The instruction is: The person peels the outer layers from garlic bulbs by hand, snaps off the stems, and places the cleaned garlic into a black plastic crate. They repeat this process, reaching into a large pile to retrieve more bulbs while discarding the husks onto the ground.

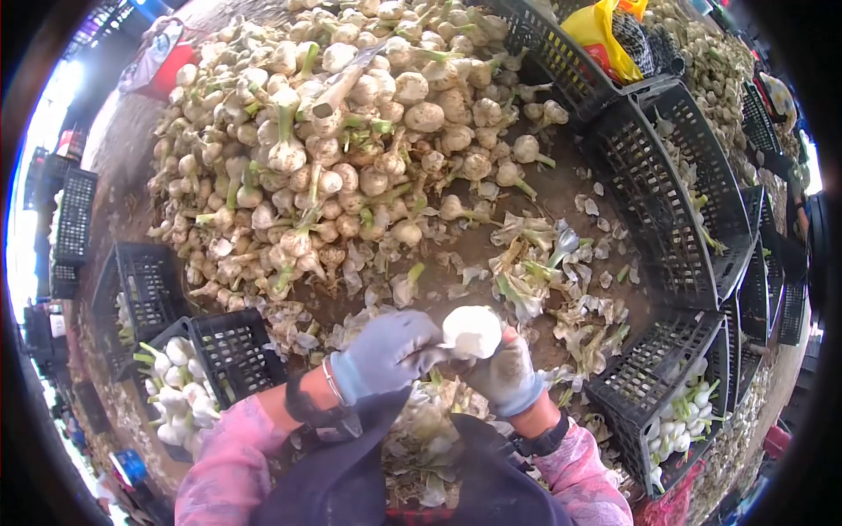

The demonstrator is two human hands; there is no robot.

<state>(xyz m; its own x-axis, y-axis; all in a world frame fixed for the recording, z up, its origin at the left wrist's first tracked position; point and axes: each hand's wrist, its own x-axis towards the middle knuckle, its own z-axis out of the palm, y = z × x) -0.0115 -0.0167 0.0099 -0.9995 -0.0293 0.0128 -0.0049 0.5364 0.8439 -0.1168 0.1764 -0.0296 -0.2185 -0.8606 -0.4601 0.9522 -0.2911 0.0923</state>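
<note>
A clean white garlic bulb [473,331] is between my gloved hands, low in the middle of the head view. My right hand [504,370] is closed round it from the right and below. At its left side, my left hand [390,346] has its fingers bent together, touching a dark thin piece that I cannot make out beside the bulb. Ahead rises a large heap of unpeeled garlic [368,149] with soil-stained bulbs and green stems. Loose skins and stalks [526,272] lie on the ground before my hands, and more trimmings [430,438] lie between my legs.
Black crates of cleaned white garlic stand at the lower left [232,351] and lower right [653,359]. Taller black crates [649,193] line the right side. A yellow bag [605,35] rests at the top right, and a red bucket [171,70] stands at the upper left.
</note>
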